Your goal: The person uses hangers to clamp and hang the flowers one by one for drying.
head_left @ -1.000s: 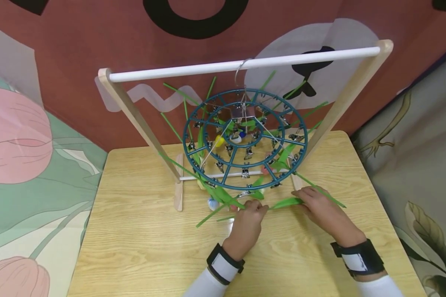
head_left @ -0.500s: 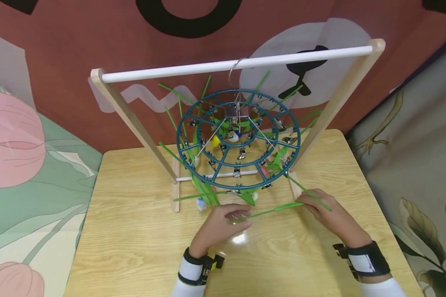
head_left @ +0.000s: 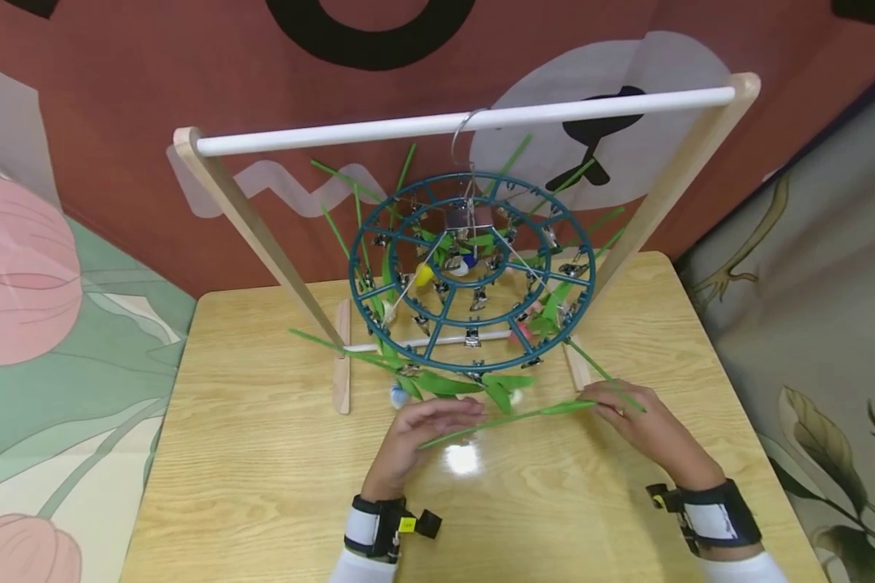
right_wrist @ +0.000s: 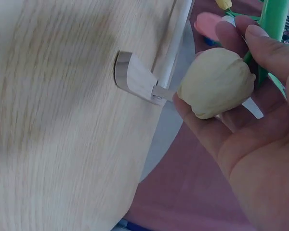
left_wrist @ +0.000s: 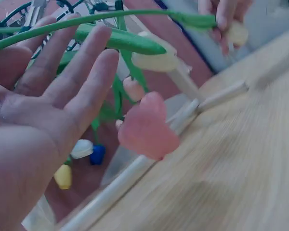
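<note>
My right hand [head_left: 638,417] pinches an artificial tulip just below its cream head; the tulip head [right_wrist: 216,83] sits against the fingers in the right wrist view. The tulip's green stem [head_left: 481,423] stretches left across the front of the hanger. My left hand [head_left: 423,433] is beside the stem's free end, with fingers extended and spread, as the left wrist view shows. Behind both hands, a round teal clip hanger [head_left: 445,306] carries several tulips hanging head down, among them a pink tulip [left_wrist: 149,127] and a blue tulip [left_wrist: 97,155].
The hanger hooks on the white rod [head_left: 335,134] of a wooden stand, whose left post [head_left: 262,243] and feet rest on the wooden table [head_left: 262,486]. Green stems poke out around the ring. A printed cloth [head_left: 153,48] hangs behind.
My left hand has let go of the stem, spread its fingers and moved left. The hanging tulips at the front left have swung about. My right hand still holds its tulip in nearly the same place.
</note>
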The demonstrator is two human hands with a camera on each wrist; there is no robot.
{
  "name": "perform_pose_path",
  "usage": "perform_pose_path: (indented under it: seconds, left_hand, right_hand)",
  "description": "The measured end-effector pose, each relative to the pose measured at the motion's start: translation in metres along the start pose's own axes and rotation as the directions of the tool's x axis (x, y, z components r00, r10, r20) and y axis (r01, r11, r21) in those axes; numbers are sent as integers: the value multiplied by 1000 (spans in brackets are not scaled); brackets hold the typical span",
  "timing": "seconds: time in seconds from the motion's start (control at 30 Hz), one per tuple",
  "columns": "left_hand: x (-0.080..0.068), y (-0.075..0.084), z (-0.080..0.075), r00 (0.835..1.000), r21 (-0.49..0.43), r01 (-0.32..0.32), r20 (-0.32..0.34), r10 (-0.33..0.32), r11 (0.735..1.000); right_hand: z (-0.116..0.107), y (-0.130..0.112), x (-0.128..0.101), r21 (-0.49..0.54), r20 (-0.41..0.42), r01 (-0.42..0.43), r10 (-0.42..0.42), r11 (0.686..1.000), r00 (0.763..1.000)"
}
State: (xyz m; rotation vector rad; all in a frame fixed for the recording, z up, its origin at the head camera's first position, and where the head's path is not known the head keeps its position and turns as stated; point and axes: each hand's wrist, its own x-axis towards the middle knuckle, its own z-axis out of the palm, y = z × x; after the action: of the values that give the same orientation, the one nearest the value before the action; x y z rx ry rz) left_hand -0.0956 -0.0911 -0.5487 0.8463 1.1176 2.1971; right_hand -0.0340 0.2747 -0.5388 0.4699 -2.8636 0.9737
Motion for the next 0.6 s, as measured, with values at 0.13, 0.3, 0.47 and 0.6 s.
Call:
perform_pose_path:
  seconds: [0.13,0.3,0.47,0.6]
  left_hand:
    - [-1,-5,4,997,-271,-13,68,32,962]
    - [2,-10,13,1000,-254,3,31,5,967]
    - [11,-20,29,990,-45,105,-86,-108,993]
    - [21,-33,41,983,60,136,-132,-127,989]
  right_hand:
    - [3,-3,2,42,49,-31,29,999,998]
    - [8,-8,6,123,68,-42,33,992,997]
    - [15,-17,9,201,110,-38,16,979,994]
    - [19,-30,9,228,135,-67,36,971,990]
